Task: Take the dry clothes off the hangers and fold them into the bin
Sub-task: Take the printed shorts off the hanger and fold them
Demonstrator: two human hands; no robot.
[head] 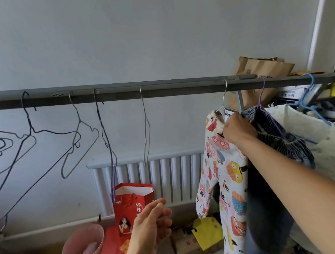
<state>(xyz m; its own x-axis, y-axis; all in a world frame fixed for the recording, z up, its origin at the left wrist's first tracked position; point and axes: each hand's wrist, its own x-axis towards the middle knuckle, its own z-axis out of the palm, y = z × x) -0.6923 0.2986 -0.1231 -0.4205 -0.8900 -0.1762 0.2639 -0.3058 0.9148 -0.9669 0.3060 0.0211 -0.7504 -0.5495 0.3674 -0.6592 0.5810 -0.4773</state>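
Right grip (237, 130) is clamped on the neck/shoulder edge of the printed garment (224, 174), right where it sits on its silver wire hanger (224, 99). Can't tell whether the wire is inside the fingers too. Left grip (152, 223) is low and well apart from the clothes, fingers loose and spread, holding nothing. The garment hangs full length from the rail (118, 95), w/ a dark striped garment (270, 143) on a purple hanger (261, 95) touching it on the right, behind the forearm. Empty hangers (146, 126) fill the rail to the left. A pink bin (83, 250) stands on the floor below-left, prob. the drop spot, w/ sth pale already in it. Handling, as a guess: thin soft knit, light, floppy, not slippery, nothing fragile. It will sag and twist once off the wire, so it needs 2 hands. Best hold is at both shoulder seams: slide 1 shoulder off the wire, then the other. Tugging the sleeve or hem would likely snag the neck on the springy hanger and drag the neighbour along.
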